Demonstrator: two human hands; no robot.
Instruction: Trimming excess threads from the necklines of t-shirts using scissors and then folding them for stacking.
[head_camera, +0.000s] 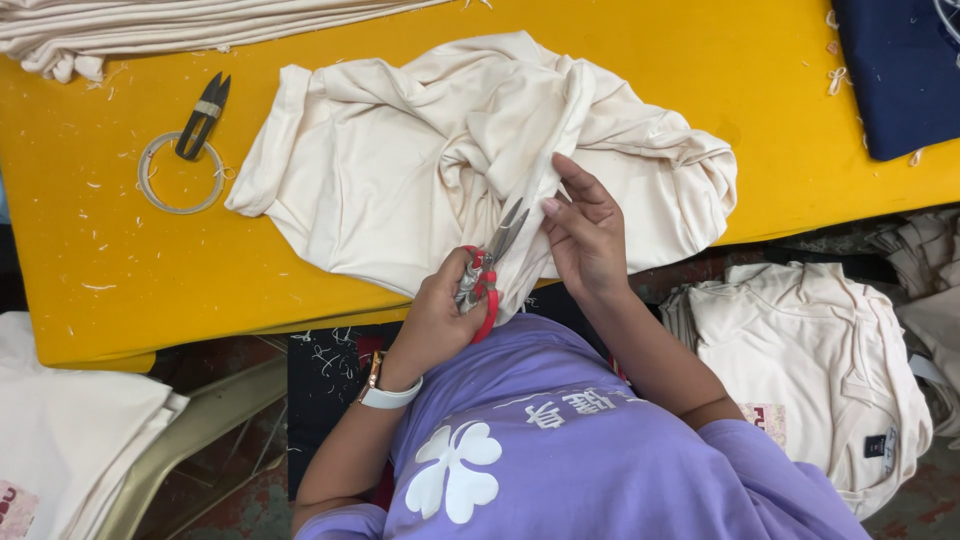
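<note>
A crumpled cream garment (400, 170) lies on the yellow table (120, 260), with one fold hanging over the near edge. My left hand (437, 315), with a white watch on its wrist, is shut on red-handled thread snips (488, 272). The blades point up at the fold. My right hand (586, 238) pinches that fold of the cream garment just right of the blades and holds it taut. I wear a purple shirt with a white clover print.
Black snips (203, 113) rest on a pale ring (180, 175) at the table's left. Folded cream cloth (150, 25) lies at the far left, navy fabric (900, 70) at the far right. Cream garment stacks sit low at right (810, 360) and left (60, 430). Thread scraps dot the table.
</note>
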